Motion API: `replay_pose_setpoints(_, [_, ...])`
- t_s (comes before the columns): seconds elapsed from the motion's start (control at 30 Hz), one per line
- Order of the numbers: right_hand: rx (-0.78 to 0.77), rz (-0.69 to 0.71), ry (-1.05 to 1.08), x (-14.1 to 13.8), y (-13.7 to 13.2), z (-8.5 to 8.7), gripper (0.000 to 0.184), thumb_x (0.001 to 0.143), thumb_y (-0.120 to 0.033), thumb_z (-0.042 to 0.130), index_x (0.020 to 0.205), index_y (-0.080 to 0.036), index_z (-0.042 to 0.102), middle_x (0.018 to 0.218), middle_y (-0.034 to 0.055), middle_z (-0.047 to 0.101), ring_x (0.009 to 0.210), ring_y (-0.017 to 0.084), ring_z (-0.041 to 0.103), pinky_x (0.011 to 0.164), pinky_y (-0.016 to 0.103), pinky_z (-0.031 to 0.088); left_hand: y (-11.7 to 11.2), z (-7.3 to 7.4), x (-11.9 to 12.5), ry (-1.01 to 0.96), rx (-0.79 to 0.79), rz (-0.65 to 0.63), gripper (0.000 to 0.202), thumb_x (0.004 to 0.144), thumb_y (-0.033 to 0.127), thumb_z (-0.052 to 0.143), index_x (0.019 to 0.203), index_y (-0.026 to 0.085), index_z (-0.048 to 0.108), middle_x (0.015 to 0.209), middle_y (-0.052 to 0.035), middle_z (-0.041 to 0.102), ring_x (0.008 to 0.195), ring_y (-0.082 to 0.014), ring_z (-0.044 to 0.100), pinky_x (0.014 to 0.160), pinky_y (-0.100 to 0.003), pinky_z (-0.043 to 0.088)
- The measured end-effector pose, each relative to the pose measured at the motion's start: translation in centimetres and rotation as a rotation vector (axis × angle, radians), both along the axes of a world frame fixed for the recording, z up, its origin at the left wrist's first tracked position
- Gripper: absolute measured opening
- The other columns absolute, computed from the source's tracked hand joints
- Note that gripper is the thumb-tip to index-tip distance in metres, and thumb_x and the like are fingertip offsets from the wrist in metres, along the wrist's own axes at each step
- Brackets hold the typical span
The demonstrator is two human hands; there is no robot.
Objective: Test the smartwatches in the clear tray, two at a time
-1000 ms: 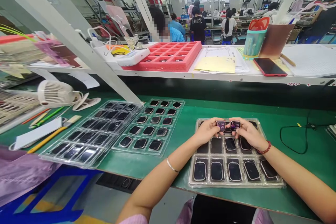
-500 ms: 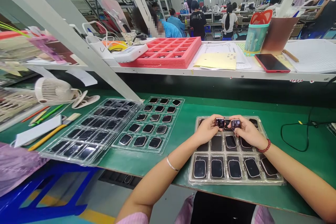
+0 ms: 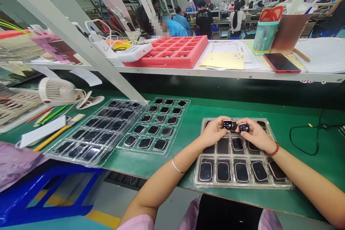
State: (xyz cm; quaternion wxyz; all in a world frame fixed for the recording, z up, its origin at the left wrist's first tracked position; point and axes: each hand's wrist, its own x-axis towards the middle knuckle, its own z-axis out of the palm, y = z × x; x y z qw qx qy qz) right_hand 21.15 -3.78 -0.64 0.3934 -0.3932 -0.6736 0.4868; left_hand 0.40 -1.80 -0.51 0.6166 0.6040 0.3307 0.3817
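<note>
Between the thumb and fingers of my left hand (image 3: pixel 214 133) is a square smartwatch (image 3: pixel 227 125) without a strap, its screen lit. My right hand (image 3: pixel 256 134) grips a second smartwatch (image 3: pixel 244 128), also lit, close beside the first. Both are held above the back row of a clear plastic tray (image 3: pixel 244 184). Dark-screened watch bodies, such as the watch (image 3: pixel 242 171) in the front row, lie in its pockets. My hands hide part of the back rows.
Left of my arms lie another tray of watches (image 3: pixel 145 143) and a stack of covered trays (image 3: pixel 88 134). A white fan (image 3: pixel 58 91) and a brush (image 3: pixel 60 134) are further left. On the shelf sit a red foam tray (image 3: pixel 172 55) and a phone (image 3: pixel 281 63). A cable (image 3: pixel 304 152) lies at right.
Both watches stay in my hands over the tray. The lit screen in my right hand now shows more clearly. The whole view has shifted slightly.
</note>
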Motion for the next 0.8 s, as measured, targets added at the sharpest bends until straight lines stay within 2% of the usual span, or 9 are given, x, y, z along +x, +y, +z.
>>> replay_pose_setpoints(0.23, [-0.012, 0.016, 0.021, -0.02, 0.03, -0.15, 0.038, 0.076, -0.012, 0.054, 0.113, -0.022, 0.048, 0.097, 0.0051, 0.065, 0.092, 0.020, 0.062, 0.083, 0.035, 0.048, 0.09, -0.23, 0.06, 0.021, 0.016, -0.002, 0.048, 0.069, 0.005, 0.057, 0.116, 0.015, 0.050, 0.105, -0.0081, 0.063, 0.085, -0.0147, 0.064, 0.087, -0.032, 0.048])
replay_pose_setpoints(0.4, [0.008, 0.006, 0.018, -0.12, -0.02, -0.07, 0.037, 0.077, -0.013, 0.056, 0.112, -0.022, 0.049, 0.095, 0.0045, 0.065, 0.090, 0.019, 0.062, 0.081, 0.034, 0.049, 0.08, -0.41, 0.04, 0.032, 0.023, -0.005, 0.060, 0.071, 0.012, 0.064, 0.128, 0.017, 0.045, 0.104, -0.0094, 0.064, 0.092, -0.0177, 0.064, 0.082, -0.031, 0.050])
replay_pose_setpoints(0.47, [-0.015, 0.001, 0.016, -0.07, -0.02, -0.07, 0.029, 0.081, -0.017, 0.055, 0.110, -0.021, 0.052, 0.092, 0.0040, 0.065, 0.076, 0.016, 0.062, 0.069, 0.030, 0.051, 0.07, -0.33, -0.07, 0.026, 0.002, -0.020, 0.054, 0.075, 0.019, 0.065, 0.126, 0.017, 0.048, 0.102, -0.0091, 0.065, 0.084, -0.0161, 0.065, 0.076, -0.028, 0.051])
replay_pose_setpoints(0.53, [-0.086, -0.009, 0.028, 0.04, 0.01, -0.07, 0.019, 0.088, -0.027, 0.050, 0.105, -0.019, 0.055, 0.085, 0.0039, 0.065, 0.056, 0.012, 0.057, 0.052, 0.026, 0.047, 0.09, -0.23, -0.22, 0.042, -0.020, -0.026, 0.039, 0.082, 0.033, 0.060, 0.116, 0.015, 0.057, 0.096, -0.0088, 0.066, 0.071, -0.0137, 0.065, 0.064, -0.024, 0.049])
replay_pose_setpoints(0.6, [-0.154, -0.016, 0.060, 0.14, 0.06, -0.04, 0.025, 0.093, -0.036, 0.042, 0.101, -0.017, 0.057, 0.081, 0.0048, 0.066, 0.045, 0.009, 0.051, 0.043, 0.025, 0.043, 0.15, -0.17, -0.34, 0.073, -0.033, -0.016, 0.040, 0.087, 0.045, 0.050, 0.107, 0.013, 0.061, 0.089, -0.0091, 0.067, 0.062, -0.0128, 0.063, 0.052, -0.021, 0.043])
replay_pose_setpoints(0.63, [-0.172, -0.017, 0.077, 0.15, 0.08, -0.03, 0.028, 0.094, -0.038, 0.040, 0.100, -0.017, 0.058, 0.081, 0.0054, 0.066, 0.045, 0.009, 0.051, 0.043, 0.025, 0.043, 0.17, -0.16, -0.36, 0.084, -0.036, -0.011, 0.042, 0.088, 0.048, 0.048, 0.108, 0.013, 0.061, 0.087, -0.0091, 0.067, 0.060, -0.0128, 0.063, 0.050, -0.021, 0.040])
replay_pose_setpoints(0.7, [-0.176, -0.016, 0.096, 0.10, 0.12, 0.00, 0.025, 0.091, -0.036, 0.046, 0.105, -0.018, 0.057, 0.086, 0.0062, 0.067, 0.051, 0.011, 0.056, 0.047, 0.025, 0.047, 0.19, -0.18, -0.35, 0.073, -0.039, -0.007, 0.046, 0.085, 0.044, 0.055, 0.121, 0.015, 0.054, 0.088, -0.0079, 0.067, 0.064, -0.0135, 0.064, 0.052, -0.021, 0.042])
replay_pose_setpoints(0.73, [-0.173, -0.016, 0.100, 0.04, 0.13, 0.00, 0.025, 0.088, -0.032, 0.052, 0.110, -0.019, 0.055, 0.091, 0.0062, 0.067, 0.055, 0.011, 0.058, 0.050, 0.026, 0.049, 0.17, -0.19, -0.31, 0.052, -0.036, -0.005, 0.054, 0.081, 0.039, 0.062, 0.129, 0.018, 0.047, 0.090, -0.0070, 0.067, 0.069, -0.0143, 0.064, 0.057, -0.022, 0.045])
replay_pose_setpoints(0.8, [-0.165, -0.017, 0.102, -0.06, 0.14, -0.03, 0.041, 0.081, -0.022, 0.060, 0.121, -0.022, 0.049, 0.101, 0.0060, 0.066, 0.064, 0.012, 0.060, 0.056, 0.026, 0.051, 0.12, -0.19, -0.21, 0.008, -0.026, -0.009, 0.069, 0.074, 0.029, 0.071, 0.135, 0.020, 0.040, 0.095, -0.0061, 0.066, 0.078, -0.0150, 0.064, 0.068, -0.025, 0.049])
